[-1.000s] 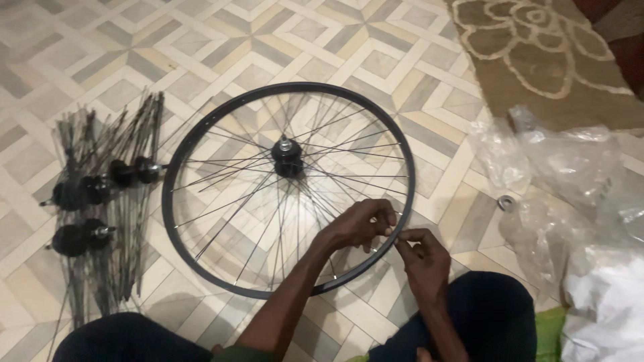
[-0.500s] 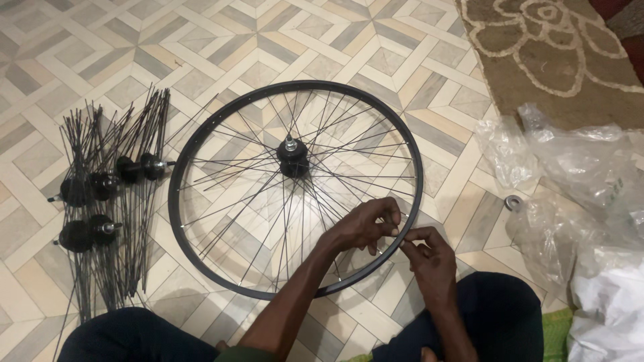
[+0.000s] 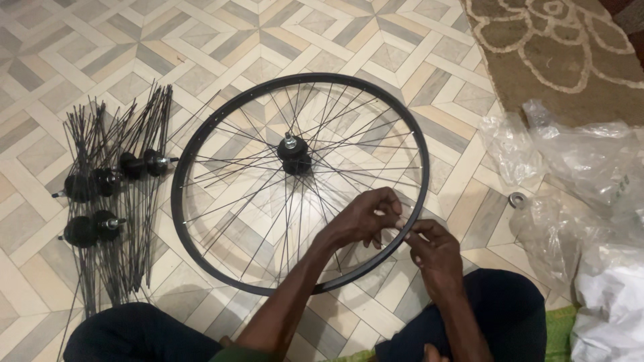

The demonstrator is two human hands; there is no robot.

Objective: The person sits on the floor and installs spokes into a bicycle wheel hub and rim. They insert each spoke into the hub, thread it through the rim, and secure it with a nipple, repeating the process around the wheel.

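Hands point(image 3: 402, 231) pinch seemingly a spoke at the wheel rim point(image 3: 176, 201).

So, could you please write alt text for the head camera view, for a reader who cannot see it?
A seated person's left hand and right hand meet at the near right rim of a black spoked bicycle wheel lying flat on a patterned tile floor. Spare hubs with loose spokes lie left; crumpled clear plastic bags lie right.

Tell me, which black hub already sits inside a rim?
The hub in the middle of the big wheel's rim. The other hubs lie loose on the floor, spokes only, no rim.
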